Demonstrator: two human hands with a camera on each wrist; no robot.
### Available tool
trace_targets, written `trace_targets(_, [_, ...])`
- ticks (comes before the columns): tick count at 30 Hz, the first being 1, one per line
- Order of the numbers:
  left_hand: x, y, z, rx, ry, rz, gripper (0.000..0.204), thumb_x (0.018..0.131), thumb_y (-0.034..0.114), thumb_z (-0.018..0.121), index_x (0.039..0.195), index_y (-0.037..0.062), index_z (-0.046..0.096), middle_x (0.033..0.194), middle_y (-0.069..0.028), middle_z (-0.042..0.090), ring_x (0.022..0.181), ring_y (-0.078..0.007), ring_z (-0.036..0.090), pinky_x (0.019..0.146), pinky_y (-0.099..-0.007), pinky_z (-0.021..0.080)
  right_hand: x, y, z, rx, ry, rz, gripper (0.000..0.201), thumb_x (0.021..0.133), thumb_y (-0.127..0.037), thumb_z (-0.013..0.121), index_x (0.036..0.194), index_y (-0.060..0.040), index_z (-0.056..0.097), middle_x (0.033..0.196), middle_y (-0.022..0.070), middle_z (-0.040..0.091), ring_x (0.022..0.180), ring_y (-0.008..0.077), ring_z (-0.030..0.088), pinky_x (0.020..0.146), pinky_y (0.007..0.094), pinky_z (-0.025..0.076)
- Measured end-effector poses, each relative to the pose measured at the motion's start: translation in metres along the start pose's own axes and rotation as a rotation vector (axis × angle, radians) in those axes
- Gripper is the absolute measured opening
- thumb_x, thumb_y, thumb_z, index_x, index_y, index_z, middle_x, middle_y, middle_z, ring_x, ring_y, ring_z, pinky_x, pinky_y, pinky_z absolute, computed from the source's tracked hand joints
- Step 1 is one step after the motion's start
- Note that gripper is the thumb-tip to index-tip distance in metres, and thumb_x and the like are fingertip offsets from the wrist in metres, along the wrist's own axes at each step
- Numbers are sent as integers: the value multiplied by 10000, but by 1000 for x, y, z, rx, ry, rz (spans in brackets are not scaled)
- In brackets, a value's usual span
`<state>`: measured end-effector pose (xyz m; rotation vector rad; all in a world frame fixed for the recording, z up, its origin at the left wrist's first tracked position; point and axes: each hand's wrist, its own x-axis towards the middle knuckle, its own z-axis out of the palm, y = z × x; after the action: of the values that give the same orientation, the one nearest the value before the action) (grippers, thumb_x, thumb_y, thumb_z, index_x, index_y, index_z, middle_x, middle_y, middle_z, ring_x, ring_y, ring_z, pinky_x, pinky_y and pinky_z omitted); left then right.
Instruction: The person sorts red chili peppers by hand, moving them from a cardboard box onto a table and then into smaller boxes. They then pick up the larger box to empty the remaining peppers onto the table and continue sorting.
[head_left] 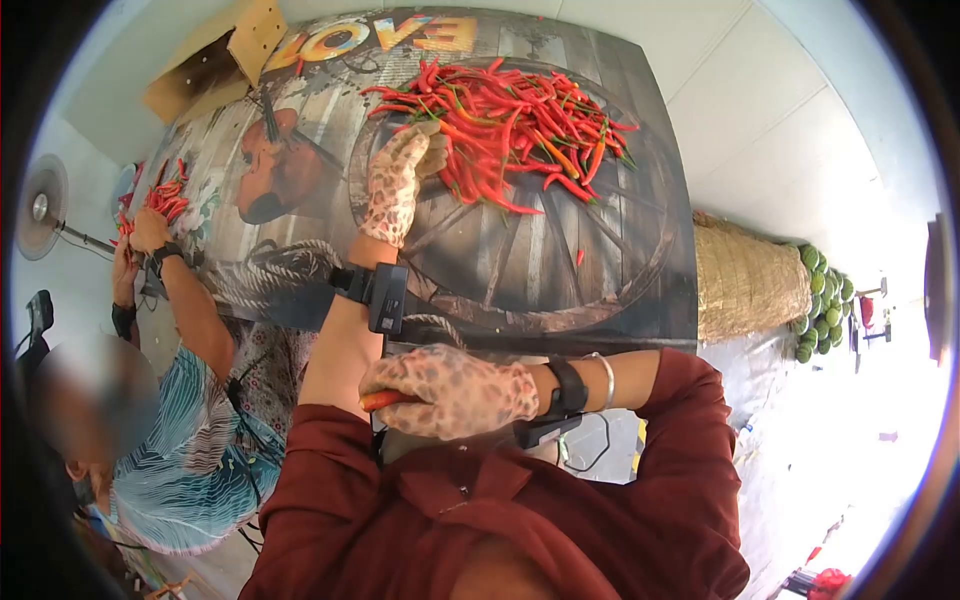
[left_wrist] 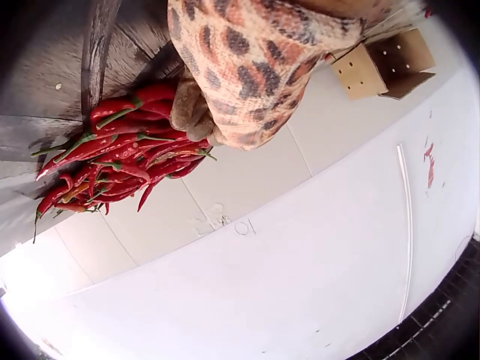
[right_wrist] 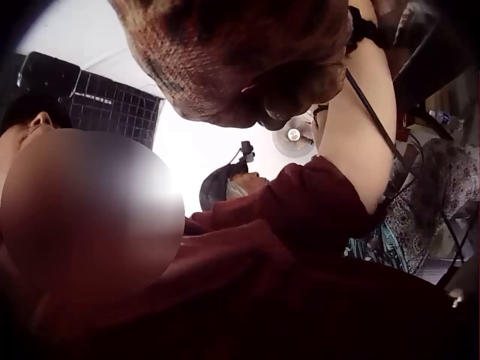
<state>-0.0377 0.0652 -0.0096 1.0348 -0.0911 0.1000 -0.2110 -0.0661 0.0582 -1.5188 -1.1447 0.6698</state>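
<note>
Head view, left hand (head_left: 395, 180) grasping chillies (head_left: 510, 125) from the table's (head_left: 620, 270) heap, right hand (head_left: 450, 392) clutching one chilli (head_left: 378, 400)

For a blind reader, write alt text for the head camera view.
A gloved left hand reaches into a heap of red chili peppers on a picture-printed table; the gloved right hand holds one red chili near the chest.

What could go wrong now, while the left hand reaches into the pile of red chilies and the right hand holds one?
1. The left hand works the near edge of the chili pile; a loose chili already lies apart, so more may scatter.
2. The right hand holds its chili off the table, over the lap; it might drop.
</note>
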Motion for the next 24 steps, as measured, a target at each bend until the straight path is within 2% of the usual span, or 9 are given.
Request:
trace_targets(5, [0, 0, 1, 43, 0, 9, 258, 909, 128, 539, 1119, -18, 581, 972, -111, 652, 823, -171, 638, 749, -276, 534, 1, 21, 6, 134, -123, -1, 268, 868, -187, 563, 1061, -2, 561, 949, 175, 595, 900, 315, 583, 776, 370, 467])
trace_targets(9, [-1, 1, 6, 89, 31, -21, 265, 913, 129, 528, 1131, -12, 580, 971, -95, 651, 822, -153, 635, 762, -261, 523, -3, 45, 8, 61, -132, -86, 282, 864, -200, 566, 1074, -11, 558, 953, 171, 600, 893, 308, 592, 779, 369, 481])
trace_targets(11, [-6, 5, 12, 198, 48, -42, 267, 912, 132, 524, 1129, -12, 581, 973, -83, 652, 830, -137, 632, 755, -242, 514, -3, 55, 5, 3, -236, -135, 300, 860, -215, 565, 1087, -20, 539, 960, 158, 604, 904, 304, 593, 770, 377, 485])
trace_targets(13, [-6, 3, 8, 257, 24, -35, 272, 913, 153, 518, 1120, -10, 584, 967, -79, 650, 850, -140, 630, 755, -245, 505, -5, 60, 4, -32, -197, -200, 296, 853, -219, 563, 1080, -32, 528, 958, 141, 608, 898, 299, 597, 754, 378, 488])
trace_targets(15, [-6, -1, 5, 326, 58, 7, 252, 929, 144, 499, 1116, 0, 588, 966, -96, 656, 827, -156, 638, 736, -273, 531, -5, 57, 0, -20, -251, -138, 263, 843, -218, 564, 1036, -40, 539, 942, 135, 604, 877, 308, 596, 730, 387, 490])
trace_targets(17, [-11, 5, 12, 266, 65, -14, 255, 930, 144, 498, 1115, -7, 586, 967, -98, 657, 828, -161, 639, 729, -276, 533, -6, 66, 9, 1, -190, -261, 235, 836, -212, 565, 1003, -47, 544, 911, 131, 601, 836, 316, 598, 707, 393, 493])
trace_targets(20, [-8, 11, 15, 344, 88, 19, 252, 929, 134, 500, 1113, -17, 584, 966, -108, 656, 827, -167, 640, 726, -281, 536, -5, 71, 11, -127, -227, -223, 196, 839, -192, 553, 971, -47, 553, 901, 134, 604, 826, 312, 602, 702, 383, 501])
trace_targets(23, [1, 30, 7, 963, 46, 365, 265, 913, 177, 543, 1107, 1, 588, 1023, -65, 640, 963, -125, 596, 808, -251, 488, -7, 75, 12, -139, -182, -240, 181, 838, -188, 552, 951, -48, 557, 903, 132, 606, 832, 312, 601, 708, 384, 502])
trace_targets(24, [10, 32, -1, 663, 126, 176, 276, 914, 166, 539, 1128, -6, 573, 1065, -91, 628, 972, -168, 601, 833, -292, 480, -7, 77, 13, -134, -183, -241, 181, 838, -188, 552, 951, -48, 557, 903, 132, 606, 832, 312, 601, 708, 384, 502])
